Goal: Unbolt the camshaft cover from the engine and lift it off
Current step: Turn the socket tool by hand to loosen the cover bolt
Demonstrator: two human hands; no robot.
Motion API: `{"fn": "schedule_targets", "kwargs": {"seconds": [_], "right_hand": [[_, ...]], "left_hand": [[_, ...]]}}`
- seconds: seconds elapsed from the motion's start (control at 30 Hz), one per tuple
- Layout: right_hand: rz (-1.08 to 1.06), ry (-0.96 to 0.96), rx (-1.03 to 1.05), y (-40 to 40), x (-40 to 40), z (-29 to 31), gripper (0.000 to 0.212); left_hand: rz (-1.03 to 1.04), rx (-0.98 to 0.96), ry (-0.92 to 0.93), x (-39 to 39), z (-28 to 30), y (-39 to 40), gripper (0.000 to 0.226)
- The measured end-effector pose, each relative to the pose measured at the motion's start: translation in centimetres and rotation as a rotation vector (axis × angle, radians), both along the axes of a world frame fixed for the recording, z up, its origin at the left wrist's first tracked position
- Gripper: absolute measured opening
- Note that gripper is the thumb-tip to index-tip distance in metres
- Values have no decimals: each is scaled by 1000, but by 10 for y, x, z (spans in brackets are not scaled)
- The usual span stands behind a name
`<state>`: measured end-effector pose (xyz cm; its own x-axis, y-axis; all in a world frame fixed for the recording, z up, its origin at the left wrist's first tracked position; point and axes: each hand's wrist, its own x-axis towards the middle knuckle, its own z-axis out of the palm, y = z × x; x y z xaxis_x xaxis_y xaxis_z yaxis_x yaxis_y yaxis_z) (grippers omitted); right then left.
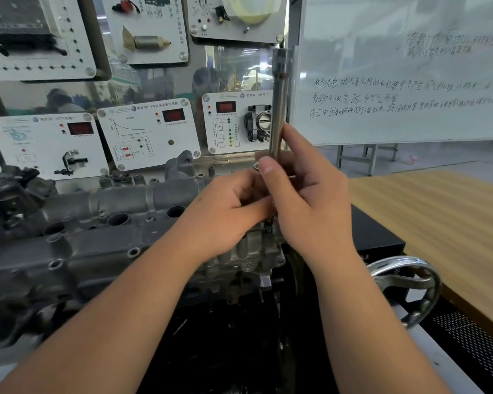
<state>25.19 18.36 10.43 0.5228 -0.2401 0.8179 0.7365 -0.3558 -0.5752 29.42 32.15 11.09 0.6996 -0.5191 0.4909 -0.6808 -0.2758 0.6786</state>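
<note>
The camshaft cover point(120, 211) is a grey cast-metal piece lying across the top of the engine point(248, 251), with round plug wells and bolt bosses along its length; it sits left of centre, below the training panels. The right hand point(305, 200) grips a long steel socket extension point(279, 109) held upright, thumb pressed against the shaft, the socket end pointing up. The left hand point(234, 211) has its fingers curled in against the lower end of that tool, pinching at it just above the engine's right end; what sits between the fingertips is hidden. A chrome handwheel point(410, 285) stands at the right of the engine stand. Behind it lies a wood-grain desk point(439, 223). A whiteboard point(410, 81) with handwriting and white sensor display panels point(148, 132) fill the background.
</note>
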Motion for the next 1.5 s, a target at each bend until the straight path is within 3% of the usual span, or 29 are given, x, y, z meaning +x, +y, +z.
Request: {"fn": "schedule_targets", "kwargs": {"seconds": [0.2, 0.33, 0.63, 0.73, 0.97, 1.13, 1.33, 1.5], "right_hand": [[-44, -11, 38, 1, 3, -2, 43], [-1, -17, 5, -1, 2, -3, 42], [-57, -25, 46, 1, 5, -2, 37], [-75, -34, 58, 4, 5, -4, 35], [-18, -17, 68, -2, 3, -3, 38], [-38, 43, 42, 0, 0, -1, 39], [-81, 46, 7, -4, -1, -1, 20], [-42, 24, -19, -3, -2, -2, 39]], "left_hand": [[31, -2, -6, 1, -1, -1, 17], [-16, 30, 44, -1, 1, 2, 31], [27, 8, -19, -1, 0, -2, 22], [42, 16, 1, -3, 2, -1, 37], [10, 77, 7, -2, 1, 1, 40], [31, 36, 2, -2, 0, 0, 23], [43, -7, 2, -3, 0, -2, 37], [-8, 41, 52, -2, 1, 2, 32]]}}
